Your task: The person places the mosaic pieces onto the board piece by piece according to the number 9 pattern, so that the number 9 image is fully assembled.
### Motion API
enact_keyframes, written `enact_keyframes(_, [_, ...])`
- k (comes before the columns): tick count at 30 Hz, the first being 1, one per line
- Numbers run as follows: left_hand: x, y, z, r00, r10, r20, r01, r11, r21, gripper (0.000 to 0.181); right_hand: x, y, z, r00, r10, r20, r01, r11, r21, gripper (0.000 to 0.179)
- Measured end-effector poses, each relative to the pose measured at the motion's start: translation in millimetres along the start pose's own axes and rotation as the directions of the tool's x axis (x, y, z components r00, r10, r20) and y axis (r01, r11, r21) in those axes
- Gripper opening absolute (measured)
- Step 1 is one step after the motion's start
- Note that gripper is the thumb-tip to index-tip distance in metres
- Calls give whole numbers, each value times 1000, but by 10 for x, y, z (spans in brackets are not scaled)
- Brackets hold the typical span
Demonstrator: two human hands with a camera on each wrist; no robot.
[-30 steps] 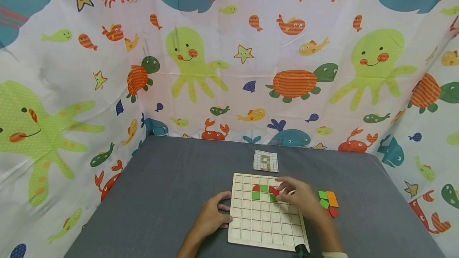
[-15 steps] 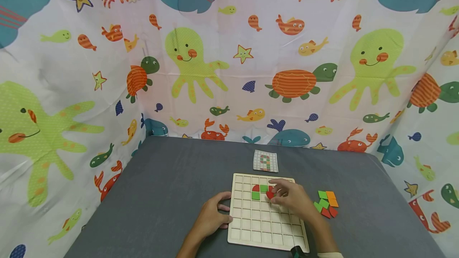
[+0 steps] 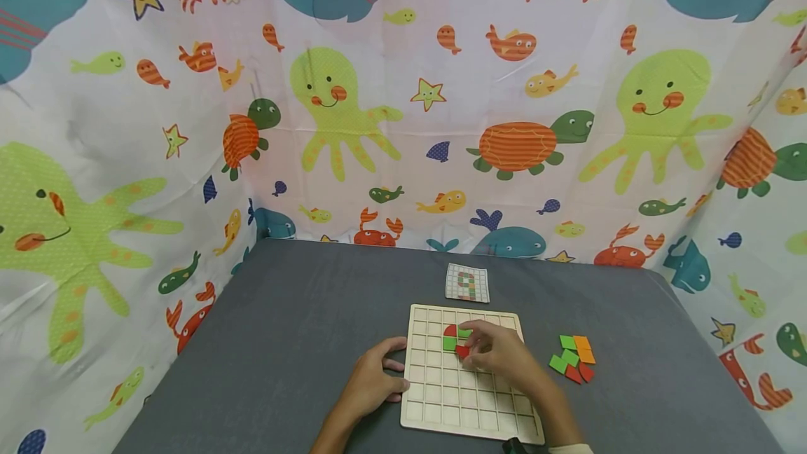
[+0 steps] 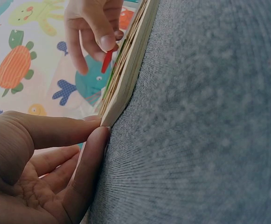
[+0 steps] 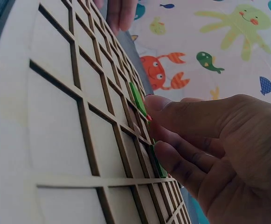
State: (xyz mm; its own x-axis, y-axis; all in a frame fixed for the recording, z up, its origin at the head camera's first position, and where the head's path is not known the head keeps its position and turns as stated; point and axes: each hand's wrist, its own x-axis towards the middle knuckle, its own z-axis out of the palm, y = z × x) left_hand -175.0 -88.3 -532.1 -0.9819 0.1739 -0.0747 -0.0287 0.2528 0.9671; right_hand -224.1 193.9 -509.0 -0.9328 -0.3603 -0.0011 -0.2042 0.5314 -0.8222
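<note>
A square wooden grid board [image 3: 441, 394] lies on the table. My left hand [image 3: 372, 378] pinches its left edge between thumb and finger; the left wrist view shows the board's rim [image 4: 121, 93] there. Over the upper middle of the grid, my right hand [image 3: 501, 352] pinches a red tile [image 3: 462, 352], which appears thin and tilted [image 4: 107, 61] in the left wrist view. Just beyond and left of it, a red rounded tile [image 3: 450, 331] and a green square tile [image 3: 450, 344] sit in cells. Another green tile [image 3: 464, 333] is partly covered by the right fingers, which hide the cells behind them.
Right of the board lie loose green tiles [image 3: 567, 342], orange tiles [image 3: 583, 349] and red tiles [image 3: 586, 372]. Behind the board is a small card [image 3: 467, 283] printed with a coloured grid pattern. A sea-animal curtain [image 3: 391, 209] borders the grey table [image 3: 302, 314].
My right hand has moved left and slightly nearer across the grid, carrying the red tile. My left hand stays at the board's edge.
</note>
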Motion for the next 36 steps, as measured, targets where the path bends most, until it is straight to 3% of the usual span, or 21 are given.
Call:
enact_keyframes(14, [1, 19, 3, 1000, -8, -3, 8, 1000, 16, 75, 31, -45, 116, 997, -59, 54, 60, 998, -10, 57])
enact_keyframes(36, [14, 7, -6, 1000, 5, 1, -5, 1000, -2, 75, 39, -59, 205, 996, -82, 28, 83, 996, -14, 55])
